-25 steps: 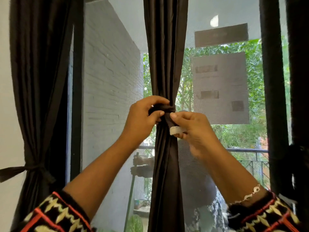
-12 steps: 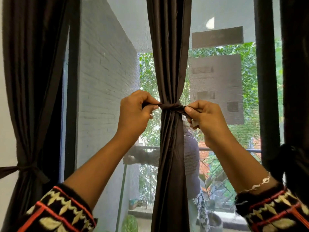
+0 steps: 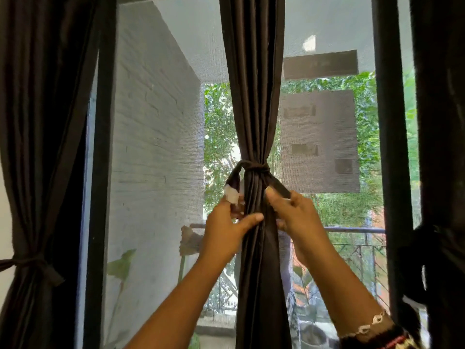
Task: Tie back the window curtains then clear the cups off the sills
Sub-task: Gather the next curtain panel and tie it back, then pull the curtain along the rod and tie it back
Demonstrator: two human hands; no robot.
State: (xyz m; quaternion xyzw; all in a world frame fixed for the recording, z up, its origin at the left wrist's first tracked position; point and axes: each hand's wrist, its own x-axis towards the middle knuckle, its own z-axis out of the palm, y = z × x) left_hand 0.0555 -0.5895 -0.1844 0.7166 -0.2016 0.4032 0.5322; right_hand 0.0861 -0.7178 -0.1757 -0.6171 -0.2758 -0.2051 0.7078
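A dark brown curtain hangs in the middle of the window, gathered by a dark tie-back band wrapped around it. My left hand pinches the band's left end, which carries a white tab, with the thumb lying across the curtain folds. My right hand grips the band's right end just right of the curtain. Both hands sit a little below the wrap. No cups or sill are in view.
A second dark curtain at the left is tied with its own band. Another dark curtain hangs at the right edge. Black window frames and an insect screen stand behind, with a balcony railing outside.
The hands went from pulling the band's ends apart level with the wrap to holding them lower, below it. The white-tabbed end has passed from my right hand to my left.
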